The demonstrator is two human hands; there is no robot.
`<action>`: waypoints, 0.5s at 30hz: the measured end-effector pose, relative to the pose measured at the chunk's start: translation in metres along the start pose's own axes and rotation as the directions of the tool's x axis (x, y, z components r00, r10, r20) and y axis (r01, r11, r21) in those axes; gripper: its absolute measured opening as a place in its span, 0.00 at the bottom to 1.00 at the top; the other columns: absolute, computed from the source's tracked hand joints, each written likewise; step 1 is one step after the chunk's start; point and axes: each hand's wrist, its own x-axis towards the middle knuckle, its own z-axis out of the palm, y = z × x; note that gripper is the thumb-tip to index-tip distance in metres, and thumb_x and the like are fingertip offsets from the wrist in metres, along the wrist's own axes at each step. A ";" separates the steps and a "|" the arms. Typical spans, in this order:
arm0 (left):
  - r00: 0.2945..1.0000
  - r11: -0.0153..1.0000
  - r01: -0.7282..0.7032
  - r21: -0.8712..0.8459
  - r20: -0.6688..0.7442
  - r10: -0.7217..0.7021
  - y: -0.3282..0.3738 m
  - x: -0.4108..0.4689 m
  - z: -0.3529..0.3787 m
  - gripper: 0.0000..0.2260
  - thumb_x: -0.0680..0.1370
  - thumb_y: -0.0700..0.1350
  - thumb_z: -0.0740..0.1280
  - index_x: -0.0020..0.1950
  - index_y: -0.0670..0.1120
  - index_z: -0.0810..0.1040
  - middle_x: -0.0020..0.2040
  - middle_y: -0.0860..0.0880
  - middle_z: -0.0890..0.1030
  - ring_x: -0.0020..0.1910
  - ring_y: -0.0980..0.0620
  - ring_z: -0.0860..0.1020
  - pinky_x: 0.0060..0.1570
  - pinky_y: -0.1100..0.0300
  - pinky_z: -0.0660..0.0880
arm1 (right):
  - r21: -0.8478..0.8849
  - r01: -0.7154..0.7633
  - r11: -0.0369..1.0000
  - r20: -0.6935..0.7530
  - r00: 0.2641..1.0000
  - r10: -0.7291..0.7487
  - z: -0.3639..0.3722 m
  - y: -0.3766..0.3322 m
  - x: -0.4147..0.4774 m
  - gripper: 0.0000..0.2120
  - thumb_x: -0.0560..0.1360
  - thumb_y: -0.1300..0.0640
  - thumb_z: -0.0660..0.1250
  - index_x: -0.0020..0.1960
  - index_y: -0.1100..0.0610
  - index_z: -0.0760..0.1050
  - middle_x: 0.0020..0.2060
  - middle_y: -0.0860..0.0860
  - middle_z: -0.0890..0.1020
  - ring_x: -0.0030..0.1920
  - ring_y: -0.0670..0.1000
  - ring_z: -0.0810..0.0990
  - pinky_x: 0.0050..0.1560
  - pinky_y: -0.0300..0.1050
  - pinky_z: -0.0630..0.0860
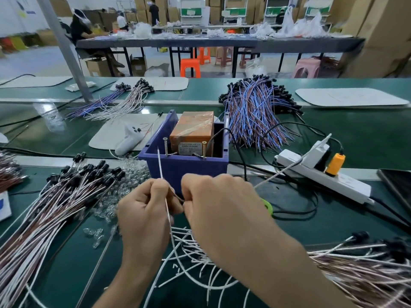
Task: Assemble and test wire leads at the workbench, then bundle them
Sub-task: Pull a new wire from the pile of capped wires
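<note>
Left hand [145,210] pinches a thin white wire [160,167]; right hand [220,203] is curled around another wire [282,172], right by the blue box [186,167].

Light: bright, even, cast from overhead; shadows kept soft.
Glare: pale sheen seen on the workbench [26,112].
Edges: bent by wide-angle distortion.
Distance: slightly blurred.

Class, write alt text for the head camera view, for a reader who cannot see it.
The left hand and right hand meet over a green workbench, pinching a thin wire lead between them. Behind stands a blue box holding an orange block; heaps of leads and a white power strip flank it.
</note>
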 end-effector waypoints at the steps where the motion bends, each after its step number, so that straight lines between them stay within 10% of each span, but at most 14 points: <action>1: 1.000 0.998 0.027 -0.056 0.014 -0.027 0.001 0.000 0.000 0.18 0.81 0.42 0.65 0.31 0.44 0.78 0.24 0.49 0.75 0.23 0.54 0.70 0.23 0.63 0.69 | -0.023 0.018 1.000 0.001 1.000 -0.018 0.001 -0.002 0.000 0.10 0.81 0.51 0.64 0.46 0.47 0.63 0.30 0.46 0.61 0.31 0.52 0.61 0.31 0.49 0.55; 8: 0.988 0.949 0.152 -0.276 0.079 -0.135 0.001 0.003 -0.003 0.17 0.81 0.44 0.67 0.32 0.46 0.79 0.24 0.49 0.71 0.23 0.53 0.69 0.24 0.63 0.71 | 0.168 0.033 0.985 0.192 0.979 -0.066 0.002 0.002 -0.004 0.03 0.80 0.47 0.65 0.53 0.44 0.71 0.40 0.47 0.77 0.39 0.53 0.76 0.36 0.46 0.69; 15: 0.992 0.950 0.112 -0.293 -0.025 -0.124 -0.001 0.007 -0.007 0.12 0.77 0.49 0.68 0.35 0.49 0.83 0.22 0.50 0.71 0.21 0.52 0.73 0.29 0.60 0.77 | 0.420 -0.183 0.889 0.672 0.721 -0.168 -0.014 0.058 -0.033 0.19 0.71 0.39 0.75 0.58 0.42 0.76 0.45 0.43 0.85 0.38 0.40 0.78 0.44 0.43 0.76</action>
